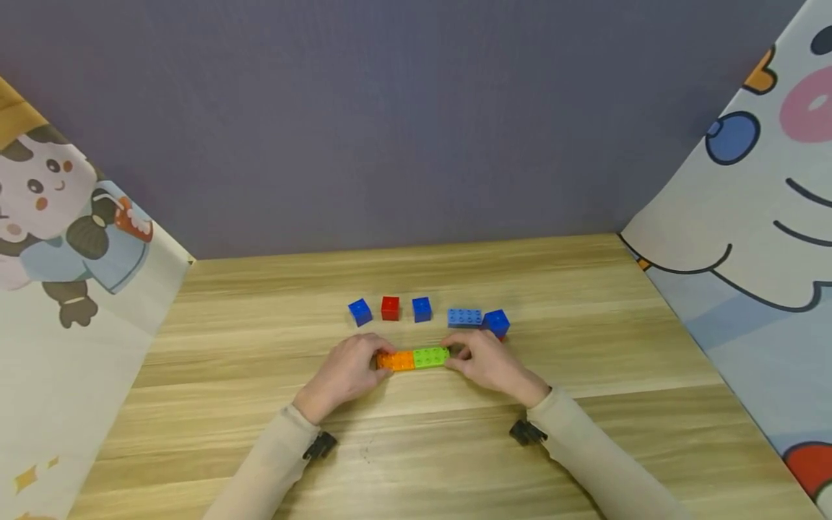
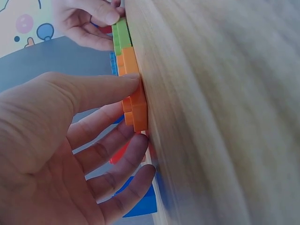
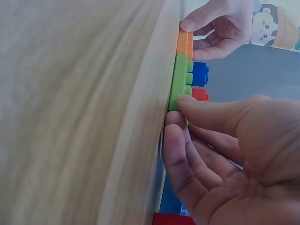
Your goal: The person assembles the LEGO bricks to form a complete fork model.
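Observation:
An orange building block (image 1: pixel 398 360) and a lime green building block (image 1: pixel 431 357) lie end to end on the table, studs up, in one straight row. My left hand (image 1: pixel 352 366) pinches the orange block at its outer end, thumb on the near side and fingers on the far side. At the other end my right hand (image 1: pixel 484 359) pinches the green block between thumb and fingers. In the left wrist view the thumb lies across the side of the orange block (image 2: pixel 136 105). The right wrist view has the thumb against the green block (image 3: pixel 178 79).
Behind the row stand a blue block (image 1: pixel 360 312), a red block (image 1: pixel 390 308) and another blue block (image 1: pixel 422 309). A light blue eight-stud block (image 1: pixel 464 318) lies farther right, beside a dark blue block (image 1: pixel 497 322) with red under it. A grey panel (image 1: pixel 403 130) closes the back.

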Motion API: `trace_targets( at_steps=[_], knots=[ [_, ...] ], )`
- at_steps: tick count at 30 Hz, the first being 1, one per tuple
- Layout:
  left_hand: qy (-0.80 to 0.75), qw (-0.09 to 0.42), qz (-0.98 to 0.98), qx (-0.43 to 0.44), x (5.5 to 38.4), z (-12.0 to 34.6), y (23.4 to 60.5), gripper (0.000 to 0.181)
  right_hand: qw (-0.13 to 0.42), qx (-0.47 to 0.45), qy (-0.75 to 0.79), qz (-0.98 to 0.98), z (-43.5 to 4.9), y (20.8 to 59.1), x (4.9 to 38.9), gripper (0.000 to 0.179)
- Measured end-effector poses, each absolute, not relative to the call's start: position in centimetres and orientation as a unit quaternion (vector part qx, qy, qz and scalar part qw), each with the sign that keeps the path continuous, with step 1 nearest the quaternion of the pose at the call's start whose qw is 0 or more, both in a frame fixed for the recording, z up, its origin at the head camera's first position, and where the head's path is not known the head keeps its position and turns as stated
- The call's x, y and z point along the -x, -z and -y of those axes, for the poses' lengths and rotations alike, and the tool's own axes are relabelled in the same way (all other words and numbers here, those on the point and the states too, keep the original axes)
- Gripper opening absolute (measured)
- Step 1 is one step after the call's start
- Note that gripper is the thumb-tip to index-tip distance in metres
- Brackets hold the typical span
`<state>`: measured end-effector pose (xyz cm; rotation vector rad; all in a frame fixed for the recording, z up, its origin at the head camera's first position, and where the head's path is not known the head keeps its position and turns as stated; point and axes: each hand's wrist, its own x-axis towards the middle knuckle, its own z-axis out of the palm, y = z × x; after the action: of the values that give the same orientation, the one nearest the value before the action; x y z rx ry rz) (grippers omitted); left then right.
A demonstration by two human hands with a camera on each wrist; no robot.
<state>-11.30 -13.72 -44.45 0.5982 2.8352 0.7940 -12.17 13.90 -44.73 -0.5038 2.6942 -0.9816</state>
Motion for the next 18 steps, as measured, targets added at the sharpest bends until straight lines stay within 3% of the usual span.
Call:
trace_targets(
  at_steps=[18],
  knots=[
    [-0.251,0.069,-0.942,-0.211,11.20,13.39,44.18,0.035,0.103,0.187,0.325,-0.921,-13.68,44.99,12.32,0.031]
  ],
)
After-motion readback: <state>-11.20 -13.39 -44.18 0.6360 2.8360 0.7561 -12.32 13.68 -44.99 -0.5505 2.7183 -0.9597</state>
